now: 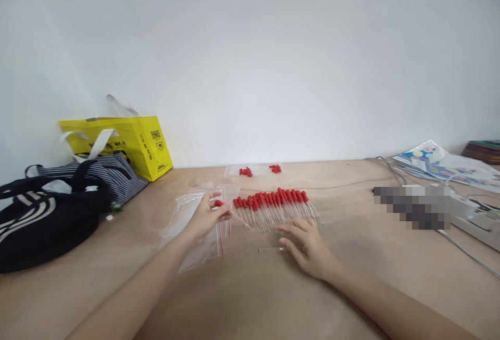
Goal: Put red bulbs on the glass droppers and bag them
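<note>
Between the fingers of my left hand [211, 211] is a dropper [233, 212] with a red rubber bulb and a clear thin stem, which points down to the right. To its right, a row of several red-bulbed droppers [279, 207] lies side by side, bulbs away from me. My right hand [307, 246] rests palm down by the near ends of the row, fingers apart. A short clear tube [269, 250] lies just left of its thumb; whether the thumb touches it I cannot tell. Clear zip bags [195, 220] with red seal lines lie under and around my left hand.
At the back, red rubber bulbs [245, 172] lie in two clusters on a clear bag [258, 169]. A yellow bag [152, 147], a striped bag [128, 176] and a black bag [50, 225] stand left. On the right are cables [469, 251], a power strip [478, 225] and plastic packaging [441, 163].
</note>
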{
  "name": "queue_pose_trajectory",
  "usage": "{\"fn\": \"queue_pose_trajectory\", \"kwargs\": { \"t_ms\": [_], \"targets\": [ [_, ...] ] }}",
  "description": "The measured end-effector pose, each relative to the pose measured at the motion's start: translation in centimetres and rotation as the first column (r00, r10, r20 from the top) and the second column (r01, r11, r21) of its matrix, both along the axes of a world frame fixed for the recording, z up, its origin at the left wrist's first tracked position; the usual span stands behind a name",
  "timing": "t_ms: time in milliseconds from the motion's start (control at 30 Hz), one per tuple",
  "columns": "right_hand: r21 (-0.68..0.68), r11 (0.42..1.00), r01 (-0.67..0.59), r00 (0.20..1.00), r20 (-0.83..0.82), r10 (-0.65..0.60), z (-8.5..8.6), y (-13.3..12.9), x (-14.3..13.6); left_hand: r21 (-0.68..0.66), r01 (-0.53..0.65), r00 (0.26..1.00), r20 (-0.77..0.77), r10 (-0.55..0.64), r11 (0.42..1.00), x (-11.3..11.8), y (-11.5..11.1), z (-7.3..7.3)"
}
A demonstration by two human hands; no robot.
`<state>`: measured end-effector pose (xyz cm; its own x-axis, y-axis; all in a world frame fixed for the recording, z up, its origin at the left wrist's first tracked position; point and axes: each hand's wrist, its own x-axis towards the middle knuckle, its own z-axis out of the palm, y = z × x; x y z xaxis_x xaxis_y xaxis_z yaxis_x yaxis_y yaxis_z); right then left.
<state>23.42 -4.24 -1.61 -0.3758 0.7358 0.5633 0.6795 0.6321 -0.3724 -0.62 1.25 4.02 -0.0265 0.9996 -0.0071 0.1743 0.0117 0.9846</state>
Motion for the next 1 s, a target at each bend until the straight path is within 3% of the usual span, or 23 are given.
{"fn": "queue_pose_trajectory", "kwargs": {
  "t_ms": [133, 333, 533, 700, 833, 1000],
  "targets": [
    [0.01, 0.998, 0.064, 0.998, 0.007, -0.064, -0.5, 0.5, 0.3, -0.093, 0.007, 0.992, -0.125, -0.019, 0.996, -1.0, 3.3, 0.5],
    [-0.055, 0.998, 0.038, 0.998, 0.048, -0.036, -0.5, 0.4, 0.1, -0.144, -0.003, 0.94, -0.339, -0.047, 0.99, -0.1, 6.8, -1.4],
    [-0.073, 0.997, 0.024, 0.991, 0.135, -0.014, 0.2, 0.2, 0.2, -0.086, -0.018, 0.837, -0.547, -0.032, 0.996, 0.1, 8.4, -2.7],
    [-0.083, 0.997, -0.006, 0.986, 0.166, 0.02, 0.6, -0.1, 0.2, 0.074, 0.016, 0.711, -0.702, 0.041, 0.997, -0.1, 7.9, -1.9],
    [-0.091, 0.996, -0.024, 0.986, 0.162, 0.038, 0.6, -0.1, 0.3, 0.241, 0.088, 0.617, -0.775, 0.137, 0.967, -1.4, 6.0, -0.6],
    [-0.098, 0.992, -0.077, 0.979, 0.183, 0.094, 0.6, 0.1, 0.7, 0.256, 0.233, 0.534, -0.84, 0.097, 0.938, -4.4, 2.8, -0.6]
  ]
}}
